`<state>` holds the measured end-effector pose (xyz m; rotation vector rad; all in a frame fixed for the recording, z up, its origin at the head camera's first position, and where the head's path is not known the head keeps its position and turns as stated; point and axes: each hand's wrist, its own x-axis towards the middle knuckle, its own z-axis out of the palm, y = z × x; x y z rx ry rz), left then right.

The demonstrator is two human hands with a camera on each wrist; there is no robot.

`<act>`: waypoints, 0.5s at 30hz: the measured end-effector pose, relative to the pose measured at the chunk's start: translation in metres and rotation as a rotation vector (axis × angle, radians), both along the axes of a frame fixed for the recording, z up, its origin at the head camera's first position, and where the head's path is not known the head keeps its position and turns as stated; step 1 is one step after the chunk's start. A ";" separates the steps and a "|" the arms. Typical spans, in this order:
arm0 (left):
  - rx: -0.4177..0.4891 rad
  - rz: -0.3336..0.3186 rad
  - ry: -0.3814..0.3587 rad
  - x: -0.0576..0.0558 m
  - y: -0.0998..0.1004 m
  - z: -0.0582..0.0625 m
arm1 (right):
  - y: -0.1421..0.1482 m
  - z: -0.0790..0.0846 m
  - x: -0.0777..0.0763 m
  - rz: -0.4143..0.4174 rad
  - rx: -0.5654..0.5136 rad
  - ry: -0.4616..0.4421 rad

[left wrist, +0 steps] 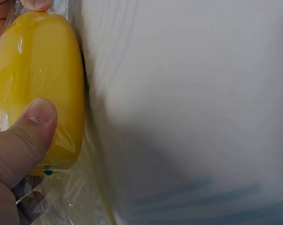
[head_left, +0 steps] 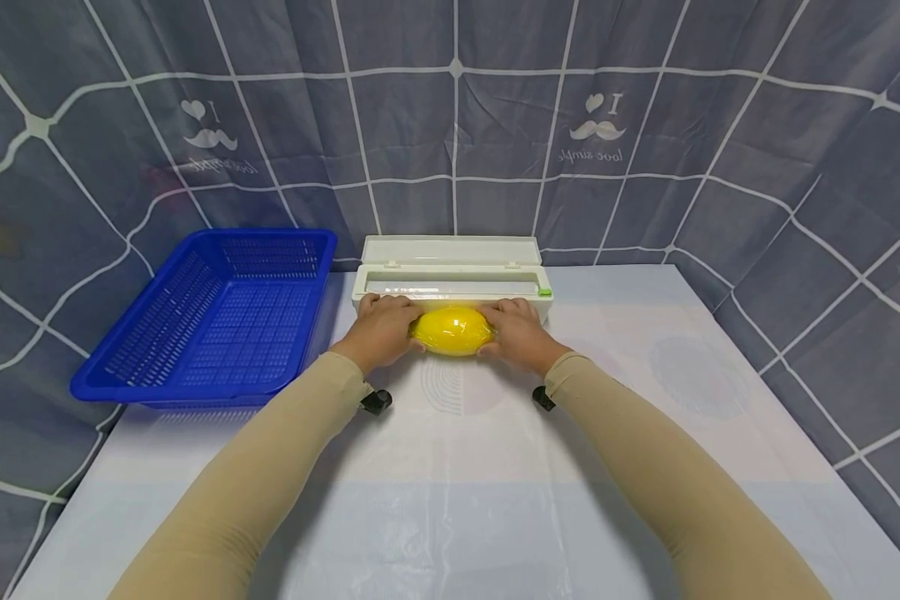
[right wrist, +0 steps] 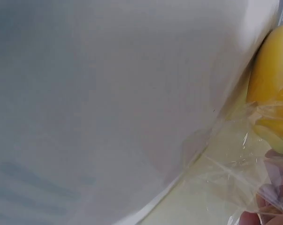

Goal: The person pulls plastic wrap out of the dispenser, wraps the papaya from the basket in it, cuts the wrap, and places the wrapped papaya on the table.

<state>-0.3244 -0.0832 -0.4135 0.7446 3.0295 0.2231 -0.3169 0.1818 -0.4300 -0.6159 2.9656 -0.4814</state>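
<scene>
A smooth yellow oval fruit (head_left: 453, 331), its exact kind unclear, is covered in clear cling film (left wrist: 75, 199) in front of the white cling film dispenser (head_left: 450, 273). My left hand (head_left: 385, 330) holds its left end; in the left wrist view the thumb (left wrist: 31, 136) presses on the yellow side. At the other end my right hand (head_left: 521, 332) grips the fruit, with curled fingers seen through loose film (right wrist: 225, 183) in the right wrist view. The dispenser's lid stands raised, and a green slider (head_left: 545, 292) sits at its right end. Film hides part of the fingers.
To the left stands a blue plastic basket (head_left: 202, 392) with perforated walls. A white patterned cloth (head_left: 450, 500) covers the table. Grey checked curtains (head_left: 510, 125) hang behind and at both sides.
</scene>
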 end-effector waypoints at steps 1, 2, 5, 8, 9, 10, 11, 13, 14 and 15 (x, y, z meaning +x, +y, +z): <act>-0.001 -0.001 0.004 0.000 0.000 0.000 | 0.000 0.000 0.001 0.001 0.002 0.001; 0.001 -0.001 0.007 0.001 -0.001 -0.001 | 0.000 0.000 0.001 0.004 0.006 0.001; 0.004 0.000 0.020 0.002 -0.001 -0.002 | 0.001 0.000 0.003 0.012 0.015 0.006; 0.013 0.002 0.031 0.004 -0.001 -0.003 | 0.002 0.000 0.004 0.015 0.010 0.015; 0.015 0.003 0.037 0.004 -0.001 -0.002 | 0.002 0.000 0.004 0.015 0.004 0.020; 0.016 0.004 0.040 0.005 -0.001 -0.002 | 0.002 -0.001 0.004 0.011 -0.007 0.023; 0.018 0.004 0.044 0.005 -0.001 -0.002 | 0.002 -0.001 0.004 0.005 -0.021 0.024; 0.019 0.006 0.048 0.006 -0.001 -0.002 | 0.003 -0.002 0.004 -0.007 -0.047 0.026; 0.021 0.008 0.049 0.007 -0.001 -0.002 | 0.003 -0.002 0.003 -0.011 -0.061 0.027; 0.025 0.011 0.048 0.008 -0.001 -0.002 | 0.003 -0.002 0.003 -0.016 -0.072 0.028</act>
